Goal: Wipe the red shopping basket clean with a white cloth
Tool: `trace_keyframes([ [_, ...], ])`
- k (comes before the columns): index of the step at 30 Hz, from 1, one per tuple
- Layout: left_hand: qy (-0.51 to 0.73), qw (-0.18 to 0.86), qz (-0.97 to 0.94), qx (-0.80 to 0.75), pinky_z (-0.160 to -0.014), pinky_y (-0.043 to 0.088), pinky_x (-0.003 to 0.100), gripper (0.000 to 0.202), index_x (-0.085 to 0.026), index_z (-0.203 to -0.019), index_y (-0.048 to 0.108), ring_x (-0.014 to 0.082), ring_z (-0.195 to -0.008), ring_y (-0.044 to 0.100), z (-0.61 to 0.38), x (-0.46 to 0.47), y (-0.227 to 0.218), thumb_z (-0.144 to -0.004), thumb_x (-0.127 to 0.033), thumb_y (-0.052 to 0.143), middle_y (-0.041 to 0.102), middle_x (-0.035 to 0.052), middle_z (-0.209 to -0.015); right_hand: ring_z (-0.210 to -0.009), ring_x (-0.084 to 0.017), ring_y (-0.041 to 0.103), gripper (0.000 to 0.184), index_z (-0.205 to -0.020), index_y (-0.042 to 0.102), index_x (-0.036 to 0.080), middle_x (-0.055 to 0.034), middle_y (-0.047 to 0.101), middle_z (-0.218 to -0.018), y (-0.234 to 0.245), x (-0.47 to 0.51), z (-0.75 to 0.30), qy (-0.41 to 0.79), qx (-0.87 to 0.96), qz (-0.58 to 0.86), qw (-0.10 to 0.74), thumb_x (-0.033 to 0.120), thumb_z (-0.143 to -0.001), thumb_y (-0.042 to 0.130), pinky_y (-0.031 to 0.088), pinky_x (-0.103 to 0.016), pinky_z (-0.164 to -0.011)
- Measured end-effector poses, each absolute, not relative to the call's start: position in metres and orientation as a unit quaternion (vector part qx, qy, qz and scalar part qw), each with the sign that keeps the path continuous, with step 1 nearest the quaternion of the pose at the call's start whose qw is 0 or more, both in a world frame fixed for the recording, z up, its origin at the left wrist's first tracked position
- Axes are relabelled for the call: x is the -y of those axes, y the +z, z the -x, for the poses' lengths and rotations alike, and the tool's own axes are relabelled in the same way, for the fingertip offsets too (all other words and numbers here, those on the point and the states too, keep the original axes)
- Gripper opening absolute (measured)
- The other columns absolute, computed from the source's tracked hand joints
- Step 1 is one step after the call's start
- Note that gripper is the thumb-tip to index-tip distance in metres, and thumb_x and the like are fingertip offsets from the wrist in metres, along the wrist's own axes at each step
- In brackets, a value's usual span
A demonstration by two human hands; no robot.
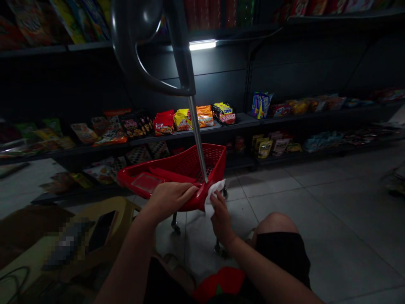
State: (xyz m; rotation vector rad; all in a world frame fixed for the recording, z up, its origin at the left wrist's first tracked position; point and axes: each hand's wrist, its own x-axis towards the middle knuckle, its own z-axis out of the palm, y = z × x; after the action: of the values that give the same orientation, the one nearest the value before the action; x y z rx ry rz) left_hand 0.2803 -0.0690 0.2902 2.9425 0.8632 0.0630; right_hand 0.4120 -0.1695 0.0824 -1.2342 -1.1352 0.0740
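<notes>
A red plastic shopping cart (172,162) on small casters stands in front of me, with a slotted basket wall. From its near rim rises a metal pole (196,139), topped by a grey looped handle (152,80). My left hand (171,196) is closed over the cart's near rim, left of the pole's foot. In my right hand (221,217) is a crumpled white cloth or tissue (209,200), pressed against the rim's right corner; which of the two it is I cannot tell.
Dark shelves (234,122) with snack packets (164,122) run behind the cart, lit by a tube lamp (202,44). On my left, a yellowish stool (122,207) bears a phone (103,230) and a blurred object. Grey floor tiles (332,219) lie on the right.
</notes>
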Motion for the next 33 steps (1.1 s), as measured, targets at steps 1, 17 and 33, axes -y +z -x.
trace_keyframes([
  [1, 0.021, 0.041, -0.959, -0.28, -0.077, 0.045, 0.027, 0.051, -0.029, -0.104, 0.073, 0.0207, -0.096, 0.071, -0.28, 0.068, 0.289, -0.099, -0.051, 0.028, 0.077, 0.0021, -0.103, -0.14, -0.026, 0.043, 0.044, -0.138, 0.056, 0.031, -0.0087, 0.048, -0.149, 0.079, 0.166, -0.416, 0.044, 0.483, 0.56, 0.672, 0.034, -0.095, 0.05, 0.037, -0.053, -0.114],
  [17, 0.265, 0.233, -0.86, -0.369, -0.102, 0.046, 0.04, 0.045, -0.02, -0.137, 0.048, 0.0234, -0.117, 0.064, -0.331, 0.062, 0.275, -0.099, -0.036, 0.032, 0.066, 0.0129, -0.13, -0.135, -0.022, 0.048, 0.041, -0.137, 0.056, 0.028, -0.0087, 0.054, -0.142, 0.15, 0.151, -0.417, 0.067, 0.541, 0.468, 0.696, 0.03, -0.097, 0.051, 0.038, -0.042, -0.114],
  [33, 0.073, -0.044, -0.876, -0.476, -0.073, 0.05, 0.035, 0.042, -0.023, -0.125, 0.053, 0.0301, -0.085, 0.073, -0.324, 0.071, 0.283, -0.1, -0.039, 0.024, 0.075, 0.013, -0.095, -0.137, -0.021, 0.045, 0.05, -0.148, 0.043, 0.024, -0.0077, 0.05, -0.148, 0.171, 0.1, -0.429, 0.071, 0.558, 0.452, 0.693, 0.041, -0.101, 0.043, 0.032, -0.04, -0.118],
])
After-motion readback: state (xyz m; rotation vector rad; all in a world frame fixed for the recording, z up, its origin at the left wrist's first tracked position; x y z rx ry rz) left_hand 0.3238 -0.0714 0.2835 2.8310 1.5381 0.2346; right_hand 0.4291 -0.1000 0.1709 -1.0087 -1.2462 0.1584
